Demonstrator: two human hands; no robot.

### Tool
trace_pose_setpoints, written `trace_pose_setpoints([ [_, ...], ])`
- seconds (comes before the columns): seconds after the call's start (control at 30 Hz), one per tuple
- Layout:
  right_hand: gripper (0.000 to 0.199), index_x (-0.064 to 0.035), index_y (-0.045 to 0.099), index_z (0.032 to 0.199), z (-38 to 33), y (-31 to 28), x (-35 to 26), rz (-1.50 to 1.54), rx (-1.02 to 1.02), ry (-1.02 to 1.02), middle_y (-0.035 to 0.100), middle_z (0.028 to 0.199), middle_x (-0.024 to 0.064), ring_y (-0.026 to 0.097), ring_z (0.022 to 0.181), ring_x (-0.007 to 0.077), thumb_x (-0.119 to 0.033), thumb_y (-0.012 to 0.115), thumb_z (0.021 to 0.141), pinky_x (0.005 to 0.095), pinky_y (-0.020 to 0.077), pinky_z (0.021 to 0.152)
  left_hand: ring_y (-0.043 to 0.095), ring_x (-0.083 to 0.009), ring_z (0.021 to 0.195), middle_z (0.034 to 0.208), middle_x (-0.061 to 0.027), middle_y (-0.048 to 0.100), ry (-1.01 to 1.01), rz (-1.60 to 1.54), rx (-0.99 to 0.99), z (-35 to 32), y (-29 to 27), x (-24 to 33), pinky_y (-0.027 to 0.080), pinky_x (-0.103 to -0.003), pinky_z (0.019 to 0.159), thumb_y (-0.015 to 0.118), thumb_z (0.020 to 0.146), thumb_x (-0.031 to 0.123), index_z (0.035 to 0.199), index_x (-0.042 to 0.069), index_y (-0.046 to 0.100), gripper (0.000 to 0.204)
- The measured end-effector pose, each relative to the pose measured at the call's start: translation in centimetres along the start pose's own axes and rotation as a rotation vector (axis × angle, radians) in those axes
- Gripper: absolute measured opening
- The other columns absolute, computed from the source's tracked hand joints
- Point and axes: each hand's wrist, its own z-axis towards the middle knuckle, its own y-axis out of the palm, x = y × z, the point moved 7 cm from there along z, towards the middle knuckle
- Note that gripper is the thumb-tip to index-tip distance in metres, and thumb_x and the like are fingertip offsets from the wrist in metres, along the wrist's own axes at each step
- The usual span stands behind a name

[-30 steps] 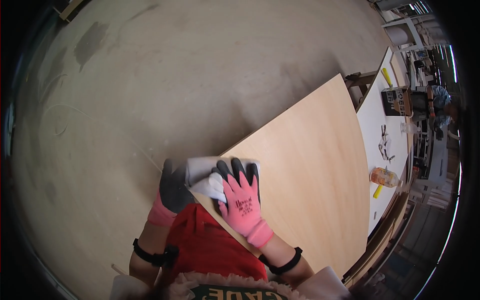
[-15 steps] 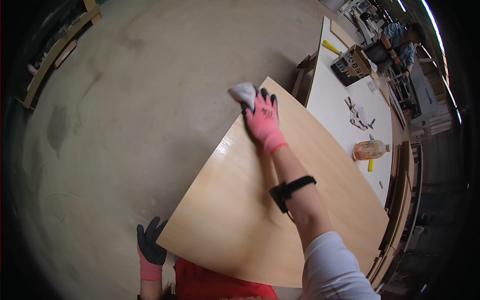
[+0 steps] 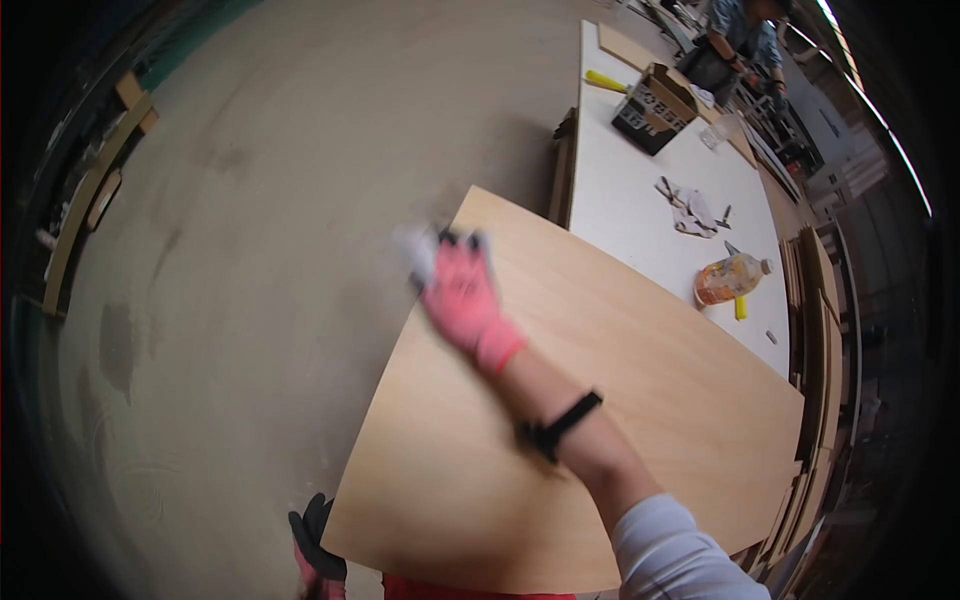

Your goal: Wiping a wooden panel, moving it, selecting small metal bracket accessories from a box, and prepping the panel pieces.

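A pale wooden board (image 3: pixel 610 340) with a smooth face lies in front of me. My right hand (image 3: pixel 463 295), in a pink glove with dark fingertips, is closed on a whitish cloth (image 3: pixel 414 252) at the board's far left edge. The cloth sticks out past the edge and is smeared by motion. Beside the board's near left corner is my left hand (image 3: pixel 319 545), gloved the same way. Its visible fingers stretch upward and apart; part of the hand is cut off by the lower rim. I cannot tell whether it touches the board.
Right of the board, a white table (image 3: pixel 625 190) bears a cardboard box (image 3: pixel 655 108), a crumpled rag (image 3: pixel 690 208), a plastic bottle (image 3: pixel 730 279) and yellow-handled tools. Stacked boards (image 3: pixel 815 350) stand at the right. Another person (image 3: pixel 740 45) works at the back right.
My right hand has moved with the cloth back toward me along the board's left edge. The view has shifted, so my left hand and the board's near corner sit lower.
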Motion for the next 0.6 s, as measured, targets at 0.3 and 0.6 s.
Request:
trace_pose_setpoints([
  [0.3,0.048,-0.0011,0.045,0.122,-23.7,0.4,-18.5,0.3,-0.32,-0.416,0.037,0.136,0.015,0.031,0.128,0.0317,-0.03,0.045,0.083,0.0509,0.0151,0.109,0.014,-0.0325,0.136,0.145,-0.0224,0.015,-0.038,-0.07,0.058,5.1,0.1,4.6,0.018,-0.047,0.11,0.027,0.096,0.043,0.141,0.005,0.018,0.059],
  [0.6,0.059,-0.0027,0.038,0.13,-8.7,-2.3,13.6,0.245,0.067,0.354,0.038,0.133,0.0177,0.033,0.125,0.0327,-0.032,0.05,0.08,0.0448,0.018,0.107,0.017,-0.0322,0.135,0.144,-0.0226,0.018,0.025,0.176,-0.087,7.9,9.9,3.8,0.019,-0.047,0.109,0.027,0.096,0.041,0.14,0.004,0.021,0.058],
])
